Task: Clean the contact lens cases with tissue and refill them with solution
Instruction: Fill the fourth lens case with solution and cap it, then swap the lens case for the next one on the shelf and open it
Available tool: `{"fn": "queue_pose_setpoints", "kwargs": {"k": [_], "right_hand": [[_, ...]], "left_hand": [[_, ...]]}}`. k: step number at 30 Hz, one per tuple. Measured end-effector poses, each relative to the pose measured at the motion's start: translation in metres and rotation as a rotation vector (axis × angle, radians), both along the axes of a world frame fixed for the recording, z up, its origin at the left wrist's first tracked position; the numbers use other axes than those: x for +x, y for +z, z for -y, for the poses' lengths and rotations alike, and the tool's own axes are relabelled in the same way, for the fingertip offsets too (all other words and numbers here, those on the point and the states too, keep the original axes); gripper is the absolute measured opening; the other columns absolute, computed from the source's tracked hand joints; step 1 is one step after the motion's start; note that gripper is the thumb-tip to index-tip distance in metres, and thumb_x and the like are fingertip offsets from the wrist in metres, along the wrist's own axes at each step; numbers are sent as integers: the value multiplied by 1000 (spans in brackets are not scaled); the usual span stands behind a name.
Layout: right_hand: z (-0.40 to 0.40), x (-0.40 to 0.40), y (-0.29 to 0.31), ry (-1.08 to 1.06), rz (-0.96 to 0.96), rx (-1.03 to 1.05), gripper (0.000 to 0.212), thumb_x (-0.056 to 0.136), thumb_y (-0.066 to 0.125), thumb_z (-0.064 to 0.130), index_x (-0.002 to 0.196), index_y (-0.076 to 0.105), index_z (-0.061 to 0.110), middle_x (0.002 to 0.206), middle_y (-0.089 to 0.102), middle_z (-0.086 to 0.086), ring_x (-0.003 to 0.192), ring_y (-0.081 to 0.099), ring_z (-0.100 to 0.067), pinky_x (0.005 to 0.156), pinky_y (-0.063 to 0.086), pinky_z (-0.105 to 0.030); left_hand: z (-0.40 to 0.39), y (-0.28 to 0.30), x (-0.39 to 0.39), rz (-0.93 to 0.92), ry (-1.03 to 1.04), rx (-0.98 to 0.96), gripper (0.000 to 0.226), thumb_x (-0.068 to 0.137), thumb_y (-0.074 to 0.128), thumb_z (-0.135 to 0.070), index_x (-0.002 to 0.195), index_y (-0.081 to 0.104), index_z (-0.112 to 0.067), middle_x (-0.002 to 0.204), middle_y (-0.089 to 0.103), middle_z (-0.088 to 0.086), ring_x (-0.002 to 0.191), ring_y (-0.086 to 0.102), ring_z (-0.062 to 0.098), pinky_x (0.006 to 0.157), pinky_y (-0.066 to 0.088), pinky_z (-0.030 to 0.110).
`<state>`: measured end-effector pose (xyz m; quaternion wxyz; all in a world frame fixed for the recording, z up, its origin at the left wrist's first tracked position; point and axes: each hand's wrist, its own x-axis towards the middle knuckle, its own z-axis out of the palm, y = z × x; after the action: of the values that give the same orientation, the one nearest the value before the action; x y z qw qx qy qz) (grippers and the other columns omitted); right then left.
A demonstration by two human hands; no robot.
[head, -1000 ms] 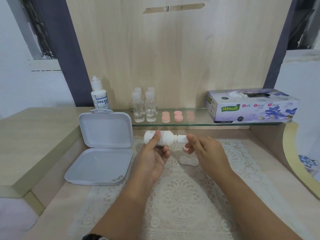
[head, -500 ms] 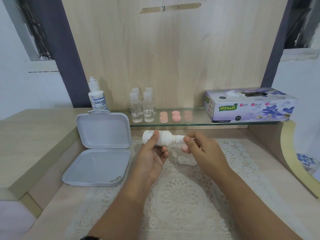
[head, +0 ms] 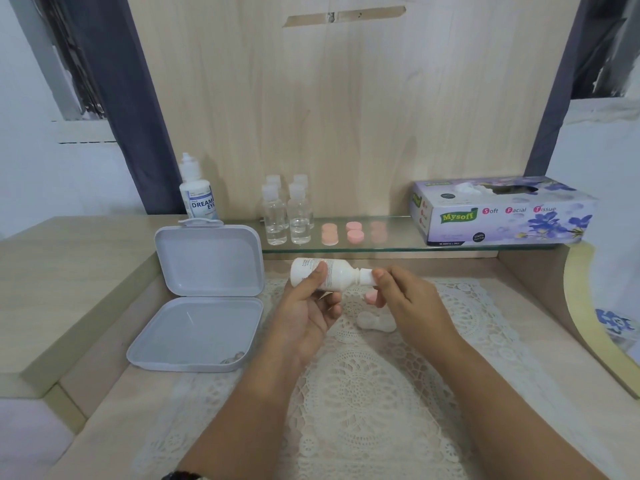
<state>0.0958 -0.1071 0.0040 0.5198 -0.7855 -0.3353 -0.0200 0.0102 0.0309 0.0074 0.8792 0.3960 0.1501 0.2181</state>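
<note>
My left hand (head: 309,308) grips a small white solution bottle (head: 334,273), held sideways above the lace mat with its neck pointing right. My right hand (head: 403,297) pinches the bottle's white cap (head: 366,276) between thumb and fingers. Below the hands a translucent lens case (head: 375,322) lies on the mat, partly hidden by my right hand. A pink cap (head: 370,297) lies just behind the case. A purple tissue box (head: 502,211) stands on the glass shelf at the right.
An open grey plastic box (head: 204,303) lies at the left. On the glass shelf (head: 398,245) stand several small clear bottles (head: 287,216) and pink lens-case caps (head: 353,232). A larger solution bottle (head: 197,192) stands at the back left. A raised wooden ledge (head: 69,271) flanks the left.
My right fingers have closed onto the bottle's cap. The bottle stays sideways in my left hand; the view shifted slightly.
</note>
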Motion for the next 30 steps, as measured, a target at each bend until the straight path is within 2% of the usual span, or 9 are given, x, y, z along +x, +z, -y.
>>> {"fn": "queue_pose_setpoints", "kwargs": {"k": [4, 7, 9, 12, 14, 17, 20, 22, 30], "right_hand": [[2, 4, 7, -19, -105, 105, 27, 98, 45, 38, 86, 64, 22, 67, 65, 9, 56, 52, 3, 59, 43, -24], [6, 10, 10, -11, -183, 217, 29, 97, 50, 32, 88, 64, 8, 70, 64, 8, 55, 49, 3, 52, 41, -9], [9, 12, 11, 17, -242, 278, 27, 96, 53, 27, 89, 66, 6, 75, 65, 0, 59, 51, 2, 52, 42, -6], [13, 15, 13, 56, -278, 302, 23, 96, 53, 26, 90, 70, 12, 78, 68, 1, 64, 53, -1, 55, 42, -7], [16, 17, 13, 65, -286, 269, 20, 96, 54, 26, 90, 71, 18, 79, 69, 3, 64, 55, -3, 60, 41, -10], [23, 20, 14, 71, -339, 86, 7, 88, 69, 22, 90, 69, 16, 73, 70, 7, 61, 61, 0, 65, 43, -16], [28, 25, 9, 12, -297, -234, 21, 73, 83, 27, 88, 68, 24, 81, 69, 9, 69, 61, -6, 62, 44, -18], [30, 27, 8, 5, -273, -362, 27, 69, 85, 23, 89, 67, 27, 91, 67, 6, 74, 60, -7, 64, 44, -19], [28, 24, 5, 82, -232, -424, 36, 65, 88, 26, 93, 65, 27, 95, 64, 5, 70, 54, -4, 61, 41, -17]], "left_hand": [[-3, 4, -4, -25, -24, 164, 50, 71, 75, -9, 115, 52, -6, 88, 66, 12, 62, 59, 16, 55, 52, 26], [-3, 4, -6, -123, 3, 516, 41, 71, 78, -1, 101, 52, -12, 98, 64, 11, 73, 63, 20, 68, 56, 37], [-1, 1, -7, -201, 16, 753, 45, 67, 83, -4, 101, 56, -16, 101, 64, 4, 81, 65, 19, 72, 57, 42], [4, -3, -5, -219, 1, 901, 46, 67, 83, -7, 102, 63, -29, 99, 64, -5, 89, 65, 20, 73, 57, 43], [3, -4, -2, -219, 54, 917, 45, 69, 82, -9, 100, 63, -34, 95, 65, -11, 88, 64, 14, 78, 56, 43], [-8, -9, 1, -275, 192, 839, 43, 71, 82, -15, 102, 58, -33, 98, 64, -13, 88, 63, 8, 83, 56, 43], [-18, -15, 2, -335, 298, 804, 45, 71, 83, -27, 104, 53, -34, 100, 65, -13, 90, 64, 7, 83, 55, 39], [-20, -17, 3, -336, 351, 805, 45, 73, 82, -24, 104, 50, -31, 98, 63, -14, 91, 62, 6, 83, 52, 33], [-23, -23, 5, -403, 381, 862, 47, 75, 81, -24, 110, 49, -25, 103, 61, -9, 95, 61, 13, 86, 49, 34]]}}
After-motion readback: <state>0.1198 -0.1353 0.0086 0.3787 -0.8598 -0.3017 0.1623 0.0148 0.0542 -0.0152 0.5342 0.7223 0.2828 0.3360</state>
